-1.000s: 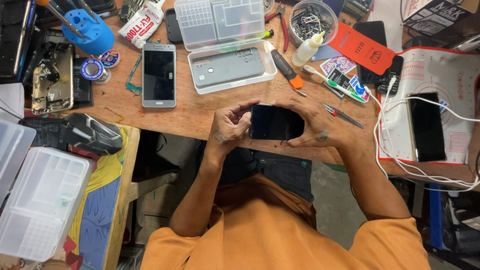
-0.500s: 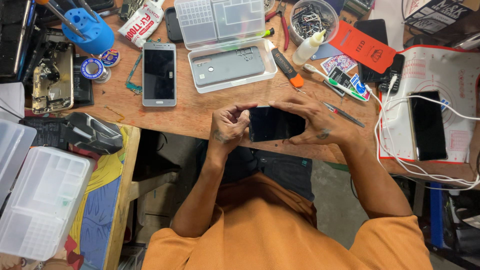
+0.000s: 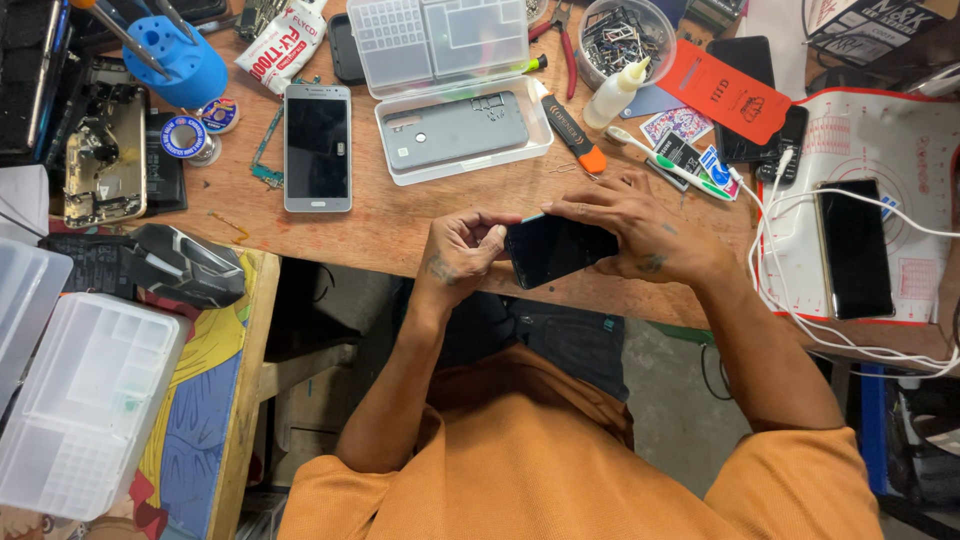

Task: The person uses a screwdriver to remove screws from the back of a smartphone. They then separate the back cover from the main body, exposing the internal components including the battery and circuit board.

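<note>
Ahead of the left hand [image 3: 462, 255] lies a bare strip of wooden table [image 3: 400, 225]; beyond it a silver phone [image 3: 318, 147] and a clear plastic tray [image 3: 462, 128] block the way; ahead of the right hand [image 3: 632, 228] a toothbrush [image 3: 668, 165] and an orange-tipped tool [image 3: 574, 135] crowd in; to its right, white cables [image 3: 790, 262] and a red-edged mat [image 3: 915, 150] close the path.

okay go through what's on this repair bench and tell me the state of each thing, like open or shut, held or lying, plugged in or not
Dark phone: held in both hands, left hand and right hand.
Silver phone: lying face up, screen dark.
Clear parts box: open, grey back cover inside.
Black phone on mat: lying flat, screen dark.
Glue bottle: capped.
</note>
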